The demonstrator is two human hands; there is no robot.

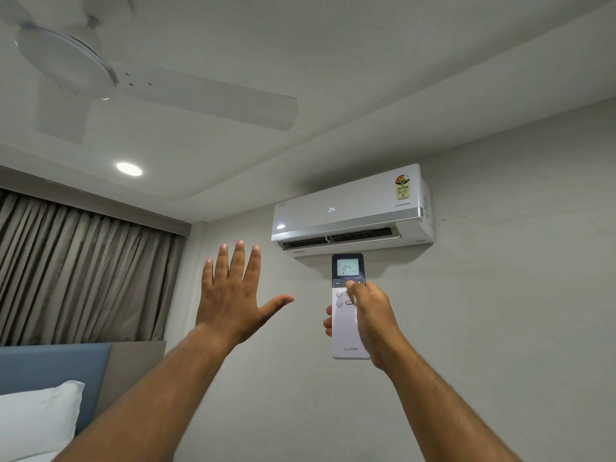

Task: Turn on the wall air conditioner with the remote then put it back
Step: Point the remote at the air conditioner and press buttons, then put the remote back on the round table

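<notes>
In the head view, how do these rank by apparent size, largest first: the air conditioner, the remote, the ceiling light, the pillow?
1. Air conditioner
2. Pillow, partly cut off by the frame edge and near the camera, so its rank against the air conditioner is unsure
3. Remote, held in the right hand
4. Ceiling light

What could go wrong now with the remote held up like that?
The thumb sits right between the plus and minus keys, so an extra press might change the 24 on the remote and the air conditioner. Only the right hand grips the remote, around its lower half; the left hand is spread open and apart from it, so a slip could drop it. The flap looks open, so the unit may already be on, and another power press might switch it off.
</notes>
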